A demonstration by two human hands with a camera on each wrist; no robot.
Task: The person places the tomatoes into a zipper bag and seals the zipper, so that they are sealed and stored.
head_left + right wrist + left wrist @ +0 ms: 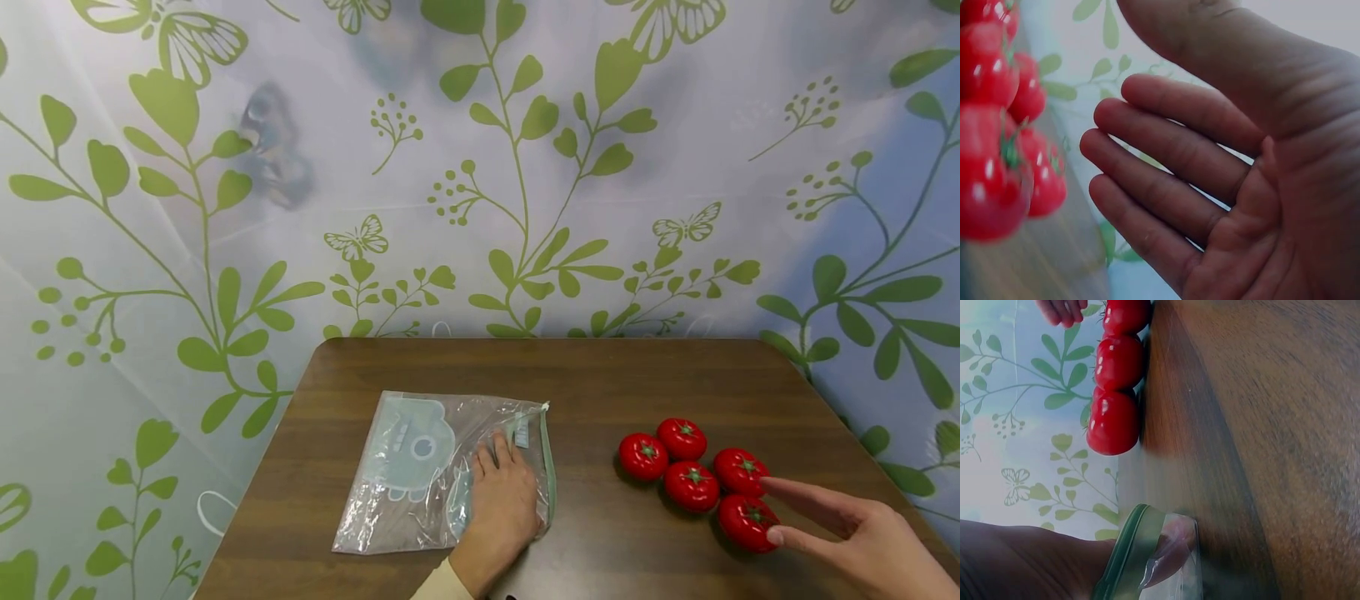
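Note:
On the left of the table lies a clear zip bag with a pale blue animal print and a green closure strip. My left hand rests on it near the strip, fingers stretched forward. In the left wrist view, part of that hand shows through the clear plastic past the strip. Several glossy red tomatoes with green stems sit in a cluster to the right. My right hand is at their right side, thumb and fingers apart around the nearest tomato. The right wrist view shows its palm holding nothing.
The brown wooden table has its far edge against a wall covering with green leaves and butterflies. Bare wood lies between the bag and the tomatoes.

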